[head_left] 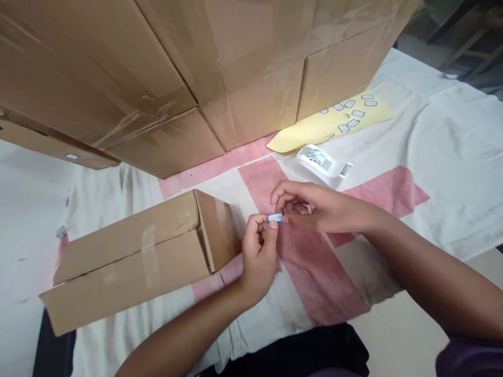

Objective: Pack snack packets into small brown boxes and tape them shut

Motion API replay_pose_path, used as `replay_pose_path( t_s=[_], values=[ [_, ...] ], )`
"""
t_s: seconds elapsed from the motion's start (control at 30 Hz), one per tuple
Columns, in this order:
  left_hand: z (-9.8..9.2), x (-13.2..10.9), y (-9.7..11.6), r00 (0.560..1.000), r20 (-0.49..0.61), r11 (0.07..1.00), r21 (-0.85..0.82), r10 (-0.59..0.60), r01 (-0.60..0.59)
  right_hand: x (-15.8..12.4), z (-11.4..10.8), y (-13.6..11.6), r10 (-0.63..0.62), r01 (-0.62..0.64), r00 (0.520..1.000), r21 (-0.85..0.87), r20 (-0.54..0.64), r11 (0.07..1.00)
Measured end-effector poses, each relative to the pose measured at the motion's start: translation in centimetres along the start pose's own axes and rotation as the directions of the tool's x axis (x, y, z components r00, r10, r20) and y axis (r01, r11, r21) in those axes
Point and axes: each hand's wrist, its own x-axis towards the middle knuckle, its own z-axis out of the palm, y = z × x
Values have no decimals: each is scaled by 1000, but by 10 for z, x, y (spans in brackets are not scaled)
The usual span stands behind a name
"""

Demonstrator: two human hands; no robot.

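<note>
A small white label with a blue border (275,217) is held over the cloth, in front of me. My left hand (260,251) pinches its left end between thumb and fingertips. At its right end, the thumb and fingers of my right hand (310,206) close on the label, the other fingers curled. Just beyond my right hand stands a white tape dispenser (320,163). A closed cardboard box (145,251) with strips of clear tape lies to the left of my left hand.
Large taped cardboard boxes (243,68) stand along the back. Under their right edge lies a yellow sheet (310,133) bearing several blue-edged labels (358,113). Another box (51,141) at far left carries one label (72,156). A white and pink cloth (424,136) covers the table.
</note>
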Motion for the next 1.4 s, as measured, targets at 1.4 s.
replay_pose_path(
  t_s=[1.4],
  values=[
    [-2, 3, -3, 995, -44, 996, 19, 86, -85, 2, 4, 5, 3, -2, 1000, -104, 4, 995]
  ],
)
